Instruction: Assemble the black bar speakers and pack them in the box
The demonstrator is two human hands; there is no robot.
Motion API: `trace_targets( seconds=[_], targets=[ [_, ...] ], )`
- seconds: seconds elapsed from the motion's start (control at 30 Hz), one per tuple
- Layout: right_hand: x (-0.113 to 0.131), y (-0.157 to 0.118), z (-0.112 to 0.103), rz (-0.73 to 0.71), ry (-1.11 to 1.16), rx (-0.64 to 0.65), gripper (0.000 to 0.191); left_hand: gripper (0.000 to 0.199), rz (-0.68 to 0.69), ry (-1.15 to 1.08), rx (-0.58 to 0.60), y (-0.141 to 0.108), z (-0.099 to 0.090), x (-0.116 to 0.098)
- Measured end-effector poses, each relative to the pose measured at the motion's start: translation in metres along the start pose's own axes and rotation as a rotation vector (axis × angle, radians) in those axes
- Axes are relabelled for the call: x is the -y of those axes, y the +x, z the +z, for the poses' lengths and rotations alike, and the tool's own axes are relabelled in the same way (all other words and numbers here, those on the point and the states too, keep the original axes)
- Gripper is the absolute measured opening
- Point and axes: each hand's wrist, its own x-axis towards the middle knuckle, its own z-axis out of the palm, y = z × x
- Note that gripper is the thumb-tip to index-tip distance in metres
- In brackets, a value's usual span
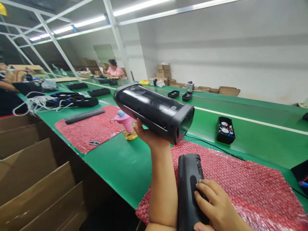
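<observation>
My left hand (149, 134) holds up a glossy black speaker housing (154, 107) from underneath, tilted above the green bench. Perforated patches show on its upper face, and a grey frame rims its near end. My right hand (215, 203) is closed around a second, matte black speaker housing (186, 192), fingers on its side by an oval recess. This one lies lengthwise over red bubble wrap (243, 179), close to my left forearm. Just beyond my left hand stands a pink cup (125, 123) with a blue top and yellowish liquid inside.
On the conveyor, an open black housing (225, 130) shows two round speaker drivers and wires. Another bubble-wrap sheet (89, 128) bears a dark grey strip (84, 115). White cables (40, 103) lie at left. Cardboard sheets (36, 179) stand below the bench edge. A person in pink (116, 72) sits far back.
</observation>
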Motion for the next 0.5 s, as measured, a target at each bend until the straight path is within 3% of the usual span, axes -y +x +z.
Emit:
trace_targets(
  seconds=[0.13,0.3,0.5],
  targets=[
    [0.001,-0.001,-0.002,0.009,0.032,0.018,0.06,0.029,0.038,-0.261,0.076,0.0,-0.003,-0.005],
    [0.001,-0.005,-0.004,0.017,0.08,-0.034,0.053,0.034,0.105,-0.307,0.267,-0.006,-0.004,-0.005],
    [0.004,-0.008,-0.002,0.116,0.132,-0.039,0.051,0.031,0.139,-0.209,0.136,-0.01,0.003,-0.006]
  ],
)
